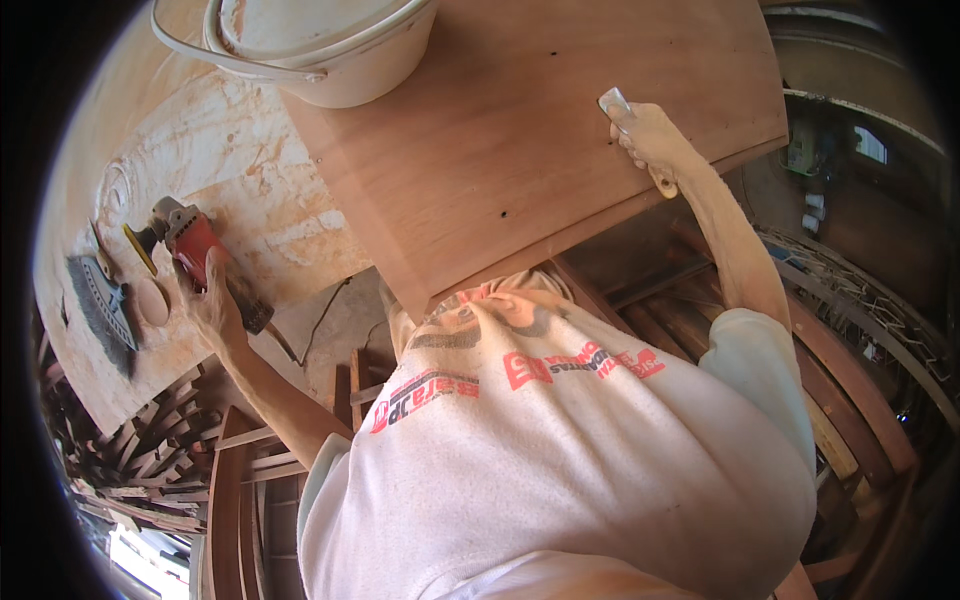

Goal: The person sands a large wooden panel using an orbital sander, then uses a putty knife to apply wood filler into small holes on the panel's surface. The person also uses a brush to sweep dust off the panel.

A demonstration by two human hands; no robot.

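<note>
My left hand (pixel 212 302) is closed around the red body of an angle grinder (pixel 192 238) with a yellow-edged disc, at the left of the table. The grinder's dark rear end points toward me, where a cord shows. My right hand (pixel 655 145) grips a putty knife (pixel 617 106) above the right part of a reddish-brown wooden panel (pixel 470 150). Its metal blade sticks out past my fingers, and the handle's rounded end (pixel 664 183) shows below my palm. The panel has a few small dark holes.
A white lidded bucket (pixel 355 75) with a wire handle stands at the back left of the panel. Beside the grinder on the smeared table (pixel 290 230) lie a dark brush-like tool (pixel 100 305) and an oval wooden piece (pixel 152 302). Stacked wood strips (pixel 150 440) sit lower left.
</note>
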